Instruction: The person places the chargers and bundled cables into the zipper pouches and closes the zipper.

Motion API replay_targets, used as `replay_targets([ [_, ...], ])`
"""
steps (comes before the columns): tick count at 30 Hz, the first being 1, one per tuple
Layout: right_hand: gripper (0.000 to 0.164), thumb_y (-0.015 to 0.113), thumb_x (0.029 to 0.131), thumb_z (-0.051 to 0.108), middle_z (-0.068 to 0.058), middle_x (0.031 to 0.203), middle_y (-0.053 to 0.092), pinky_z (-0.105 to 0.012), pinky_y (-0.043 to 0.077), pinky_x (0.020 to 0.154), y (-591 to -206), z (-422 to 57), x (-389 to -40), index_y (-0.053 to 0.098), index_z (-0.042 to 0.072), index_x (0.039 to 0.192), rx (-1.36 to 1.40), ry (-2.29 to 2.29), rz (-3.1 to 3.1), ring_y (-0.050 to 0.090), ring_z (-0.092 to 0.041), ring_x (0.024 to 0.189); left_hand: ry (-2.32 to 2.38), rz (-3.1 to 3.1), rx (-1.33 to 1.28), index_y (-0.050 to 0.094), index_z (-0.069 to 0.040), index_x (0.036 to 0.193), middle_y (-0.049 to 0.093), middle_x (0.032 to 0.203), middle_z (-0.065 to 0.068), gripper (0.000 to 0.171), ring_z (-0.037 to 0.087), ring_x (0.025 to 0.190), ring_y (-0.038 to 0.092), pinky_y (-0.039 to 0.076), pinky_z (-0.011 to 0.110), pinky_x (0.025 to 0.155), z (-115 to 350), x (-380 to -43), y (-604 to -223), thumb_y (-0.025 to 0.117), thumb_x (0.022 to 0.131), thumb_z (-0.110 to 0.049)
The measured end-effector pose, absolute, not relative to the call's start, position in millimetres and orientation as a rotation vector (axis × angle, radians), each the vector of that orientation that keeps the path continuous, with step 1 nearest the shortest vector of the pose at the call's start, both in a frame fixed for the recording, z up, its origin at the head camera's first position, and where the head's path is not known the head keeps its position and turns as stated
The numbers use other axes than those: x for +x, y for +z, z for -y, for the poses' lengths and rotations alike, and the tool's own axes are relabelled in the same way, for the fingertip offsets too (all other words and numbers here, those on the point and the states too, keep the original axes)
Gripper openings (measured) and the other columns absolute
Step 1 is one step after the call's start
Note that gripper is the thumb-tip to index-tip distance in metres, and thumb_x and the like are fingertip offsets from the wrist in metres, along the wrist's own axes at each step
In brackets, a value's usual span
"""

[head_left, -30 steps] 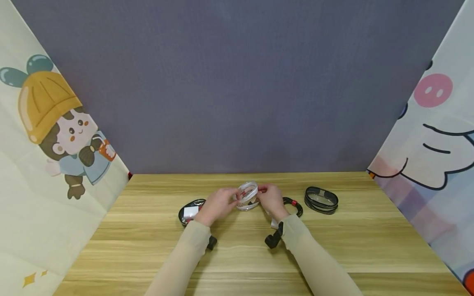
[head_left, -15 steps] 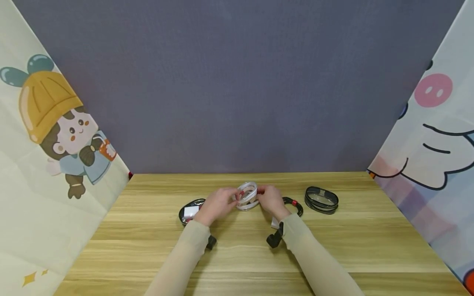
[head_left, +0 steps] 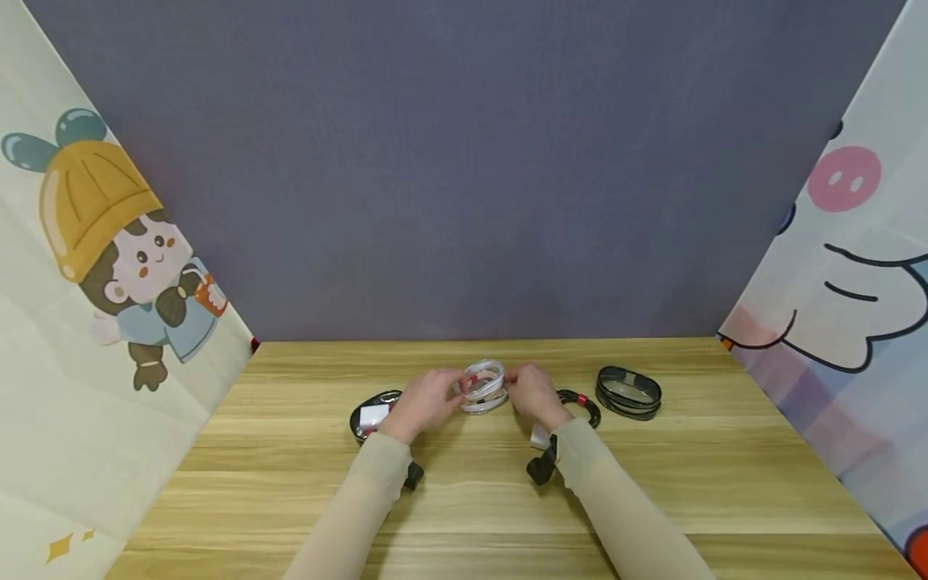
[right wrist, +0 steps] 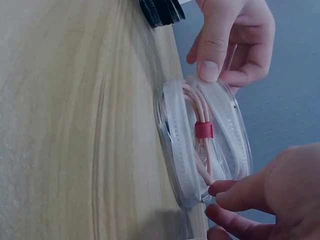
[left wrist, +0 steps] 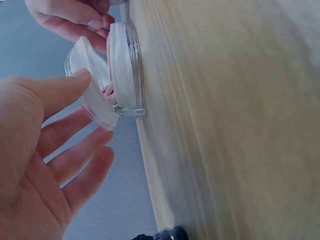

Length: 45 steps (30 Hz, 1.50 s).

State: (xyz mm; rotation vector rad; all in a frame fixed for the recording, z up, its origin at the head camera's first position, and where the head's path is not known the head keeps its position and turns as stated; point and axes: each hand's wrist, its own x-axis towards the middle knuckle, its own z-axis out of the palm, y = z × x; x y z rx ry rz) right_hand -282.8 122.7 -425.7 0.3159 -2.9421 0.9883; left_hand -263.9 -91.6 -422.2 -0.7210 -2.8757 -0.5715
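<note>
In the head view a clear round zip case (head_left: 483, 401) with white edging stands gaping on the wooden table. Inside it lies a coiled pink cable (right wrist: 200, 107) tied with a red strap (right wrist: 204, 130). My left hand (head_left: 429, 400) holds the lid between thumb and fingers. In the left wrist view a metal zipper pull (left wrist: 131, 112) hangs beside those fingers. My right hand (head_left: 535, 395) has thumb and forefinger together at the case's right edge, near a cable end; whether they pinch edge or cable is partly hidden.
A black-edged case (head_left: 373, 415) with a white label lies at the left, partly behind my left forearm. A coiled black cable (head_left: 594, 418) with a red strap sits beside my right wrist. Farther right is another black-edged case (head_left: 629, 395). A grey panel (head_left: 464, 177) stands behind the table (head_left: 464, 507).
My right hand has shifted slightly right, and the black cable beside it has slid a little the same way. My left hand keeps its hold on the clear case.
</note>
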Motion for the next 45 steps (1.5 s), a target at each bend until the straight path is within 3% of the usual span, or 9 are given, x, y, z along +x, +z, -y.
replay_targets([
  [6,0.031,0.053,0.093,0.002,-0.013,0.118,0.069,-0.047,0.050,0.095,-426,-126,-282,0.074,0.006,0.116,0.237,1.146,2.918,0.062,-0.032,0.113,-0.577,2.886,-0.713,0.061,-0.026,0.092,0.061,0.086,-0.009,0.011,0.011,0.066,0.051,0.045,0.030,0.061,93,-263,-421,0.072,0.092,-0.025],
  [15,0.028,0.056,0.099,0.011,-0.011,0.112,0.069,-0.043,0.051,0.083,-423,-144,-280,0.068,0.003,0.123,0.181,1.368,2.751,0.063,-0.024,0.092,-0.586,2.872,-0.722,0.062,-0.026,0.092,0.062,0.088,-0.009,0.010,0.012,0.066,0.052,0.045,0.031,0.061,95,-262,-420,0.072,0.092,-0.024],
  [22,0.031,0.058,0.100,0.015,-0.014,0.115,0.067,-0.045,0.051,0.086,-428,-165,-280,0.065,0.001,0.127,0.212,1.417,2.704,0.063,-0.029,0.102,-0.570,2.857,-0.732,0.062,-0.027,0.092,0.063,0.090,-0.008,0.010,0.012,0.070,0.053,0.045,0.032,0.064,97,-262,-421,0.072,0.092,-0.026],
  [29,0.029,0.062,0.096,0.012,-0.014,0.110,0.070,-0.046,0.051,0.085,-434,-184,-276,0.068,-0.001,0.122,0.255,1.312,2.690,0.065,-0.030,0.100,-0.582,2.844,-0.751,0.063,-0.025,0.093,0.064,0.092,-0.008,0.008,0.012,0.069,0.052,0.045,0.032,0.065,98,-262,-421,0.071,0.093,-0.025],
  [38,0.041,0.071,0.091,0.014,-0.018,0.122,0.065,-0.048,0.053,0.086,-438,-200,-265,0.063,0.000,0.130,0.365,1.273,2.758,0.063,-0.034,0.109,-0.574,2.849,-0.724,0.065,-0.026,0.095,0.067,0.097,-0.007,0.007,0.012,0.068,0.052,0.045,0.032,0.065,97,-260,-422,0.072,0.093,-0.027],
  [45,0.052,0.078,0.087,0.020,-0.014,0.114,0.065,-0.042,0.051,0.077,-442,-201,-262,0.061,0.000,0.132,0.409,1.223,2.825,0.062,-0.026,0.092,-0.572,2.860,-0.716,0.064,-0.028,0.095,0.066,0.098,-0.008,0.007,0.011,0.069,0.052,0.046,0.031,0.065,99,-257,-421,0.071,0.093,-0.027],
])
